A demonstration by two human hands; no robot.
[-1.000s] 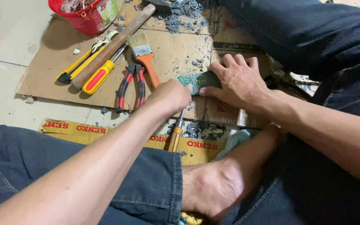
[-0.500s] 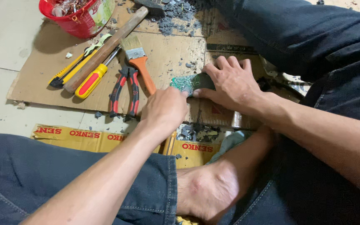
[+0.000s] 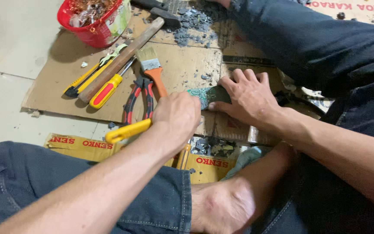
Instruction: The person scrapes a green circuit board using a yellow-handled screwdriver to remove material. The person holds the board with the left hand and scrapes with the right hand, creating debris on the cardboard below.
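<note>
1. far left, a red basket [image 3: 92, 27] of copper-coloured scrap sits at the top corner of a flat sheet of cardboard [image 3: 61, 86] on the pale floor.
2. on the cardboard lie a yellow-handled screwdriver [image 3: 83, 79], a hammer [image 3: 124, 56] with a long wooden handle, and a second screwdriver [image 3: 108, 89] in yellow and red, all slanting the same way and close together.
3. just right of them, red-and-black pliers [image 3: 138, 99] lie beside a paintbrush [image 3: 153, 69] with an orange handle.
4. the left hand [image 3: 177, 116] is closed tight around a yellow tool handle [image 3: 127, 131]; the handle's end sticks out to the left, and its working end is hidden by the fist.
5. a small green circuit board [image 3: 203, 94] lies flat on the cardboard, between the two hands, just past the left fist.
6. the right hand [image 3: 248, 96] lies flat with fingers spread, pressing on the board's right part, thumb along its near edge.
7. grey broken bits [image 3: 195, 21] are scattered at the top, and more lie near the bare foot [image 3: 221, 203] below.
</note>
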